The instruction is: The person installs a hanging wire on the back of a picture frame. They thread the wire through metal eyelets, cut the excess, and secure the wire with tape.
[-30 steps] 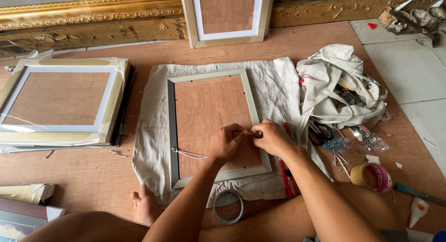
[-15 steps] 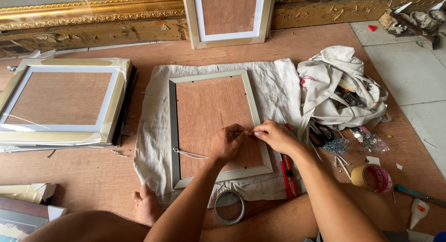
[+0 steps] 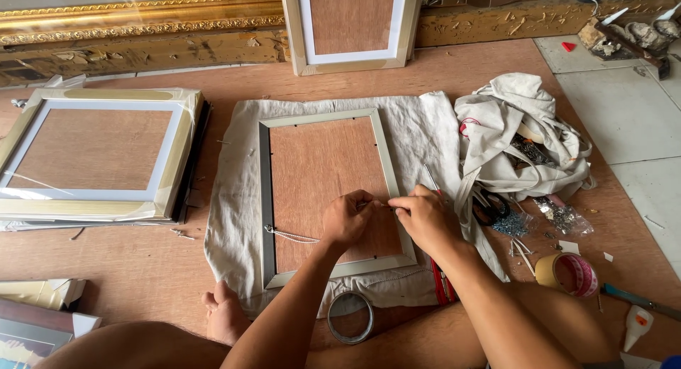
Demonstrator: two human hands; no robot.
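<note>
Both hands met at the right rail of the frame (image 3: 323, 195), which lay face down on a cloth (image 3: 425, 128), likely to spare its front. Left hand (image 3: 347, 216) had fingers pressed together, pinching the free end of a cord (image 3: 292, 236) that ran left from the grip to the far rail; that end looked already fixed there. Right hand (image 3: 424, 216) sat just right of it, fingertips closed on something tiny at the rail, perhaps a fastener; too small to tell. Whether the cord passed through any fitting was hidden under the knuckles. Right of the grip: scissors (image 3: 487, 206), a bag of hardware (image 3: 564, 216), a tape roll (image 3: 567, 275). Below it, a ring (image 3: 350, 317). Far left, a wrapped frame (image 3: 96, 156), its near corner cut off.
</note>
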